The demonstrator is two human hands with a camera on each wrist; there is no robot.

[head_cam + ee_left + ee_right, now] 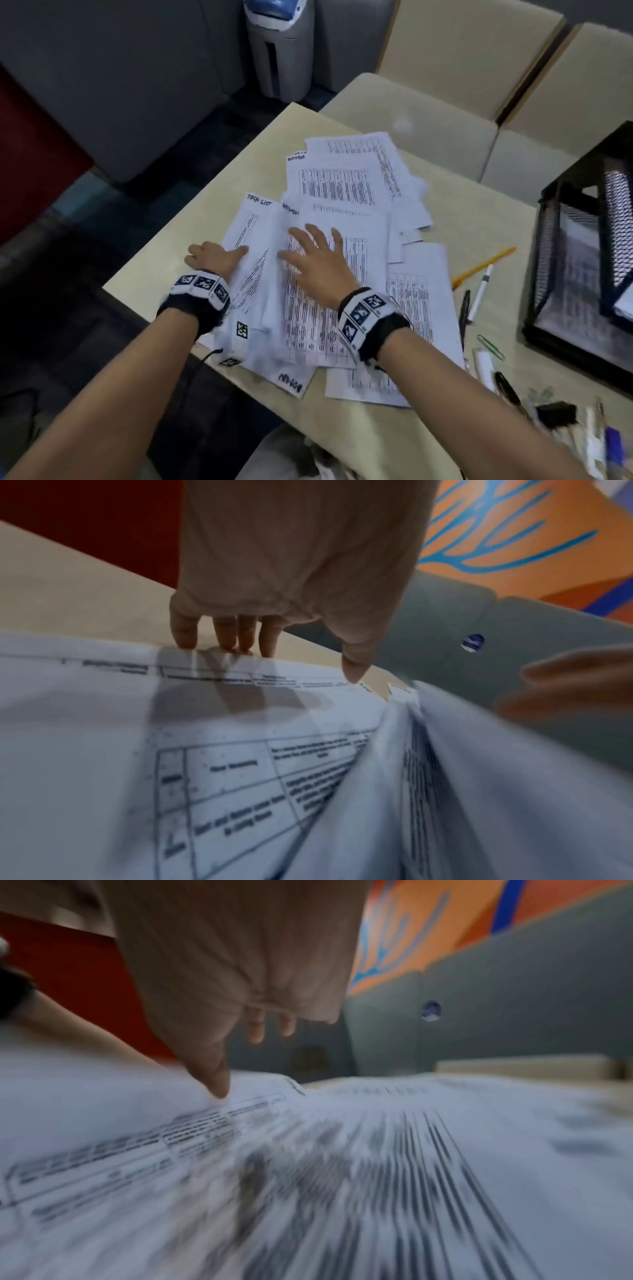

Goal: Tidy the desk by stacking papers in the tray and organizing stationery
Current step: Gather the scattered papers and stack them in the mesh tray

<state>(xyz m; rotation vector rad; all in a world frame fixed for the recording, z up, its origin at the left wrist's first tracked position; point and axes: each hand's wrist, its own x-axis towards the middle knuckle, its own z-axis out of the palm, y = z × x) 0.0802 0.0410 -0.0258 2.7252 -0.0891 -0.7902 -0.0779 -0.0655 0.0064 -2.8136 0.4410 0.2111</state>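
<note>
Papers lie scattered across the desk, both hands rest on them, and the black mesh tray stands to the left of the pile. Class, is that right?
Not quite. The head view shows the black mesh tray to the right of the papers; the rest holds.

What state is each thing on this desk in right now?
Papers: scattered, overlapping.
Left hand: fingers at pile's left edge.
Right hand: flat, spread over pile.
Mesh tray: on the desk, holds some sheets.
Pens: loose beside the pile.
</note>
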